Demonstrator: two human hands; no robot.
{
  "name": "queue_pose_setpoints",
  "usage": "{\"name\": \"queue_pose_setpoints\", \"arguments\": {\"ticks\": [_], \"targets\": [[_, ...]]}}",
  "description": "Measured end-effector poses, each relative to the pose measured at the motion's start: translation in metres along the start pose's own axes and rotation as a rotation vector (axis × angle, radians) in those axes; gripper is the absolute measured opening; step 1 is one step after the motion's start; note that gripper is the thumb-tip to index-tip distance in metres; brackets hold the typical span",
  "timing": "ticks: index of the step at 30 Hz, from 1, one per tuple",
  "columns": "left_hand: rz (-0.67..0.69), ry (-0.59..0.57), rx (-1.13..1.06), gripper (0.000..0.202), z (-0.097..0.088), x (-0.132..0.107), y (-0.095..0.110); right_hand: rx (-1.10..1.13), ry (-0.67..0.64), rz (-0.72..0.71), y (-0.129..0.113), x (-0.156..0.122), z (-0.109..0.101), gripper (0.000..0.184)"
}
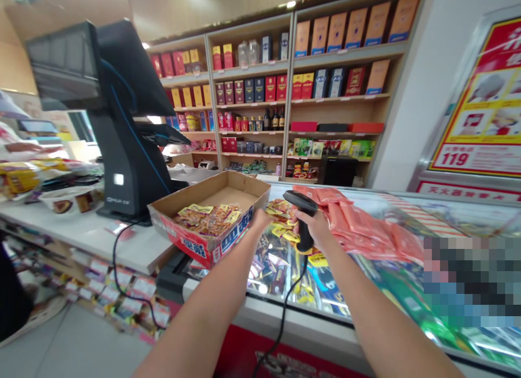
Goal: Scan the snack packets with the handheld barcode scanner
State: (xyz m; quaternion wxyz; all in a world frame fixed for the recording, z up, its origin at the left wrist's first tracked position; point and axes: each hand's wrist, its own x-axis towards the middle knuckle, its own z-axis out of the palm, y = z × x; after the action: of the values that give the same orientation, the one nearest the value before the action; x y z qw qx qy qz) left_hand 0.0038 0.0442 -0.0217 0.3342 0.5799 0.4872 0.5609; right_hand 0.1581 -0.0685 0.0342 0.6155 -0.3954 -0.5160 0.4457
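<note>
My right hand is wrapped around the grip of a black barcode scanner, above the glass freezer top. Its dark cable hangs down in front of the freezer. My left hand is at the right wall of an open cardboard box, and its fingers are mostly hidden. Inside the box lie several small snack packets with yellow labels. More yellow-labelled packets lie on the glass between my hands. To the right of the scanner is a pile of orange-red packages.
A point-of-sale terminal stands on the white counter at left. The glass-topped freezer holds colourful packs. Shelves of boxed goods line the back wall. A person's arm shows at far left.
</note>
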Motion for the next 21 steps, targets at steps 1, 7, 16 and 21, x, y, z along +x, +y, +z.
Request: {"name": "queue_pose_setpoints", "arguments": {"ticks": [1, 7, 16, 21], "targets": [[-0.083, -0.075, 0.011, 0.041, -0.003, 0.0, 0.001, 0.009, 0.008, 0.001, -0.001, -0.001, 0.0, 0.025], [-0.429, -0.31, 0.023, 0.032, -0.015, -0.011, 0.019, 0.097, 0.035, 0.003, -0.006, -0.002, 0.001, 0.025], [-0.056, -0.079, -0.249, 0.023, -0.016, -0.009, 0.034, 0.091, 0.009, 0.019, -0.007, -0.003, 0.0, 0.023], [0.154, 0.074, -0.212, 0.015, -0.007, -0.006, 0.026, 0.098, -0.008, 0.028, -0.006, -0.004, 0.001, 0.023]]}}
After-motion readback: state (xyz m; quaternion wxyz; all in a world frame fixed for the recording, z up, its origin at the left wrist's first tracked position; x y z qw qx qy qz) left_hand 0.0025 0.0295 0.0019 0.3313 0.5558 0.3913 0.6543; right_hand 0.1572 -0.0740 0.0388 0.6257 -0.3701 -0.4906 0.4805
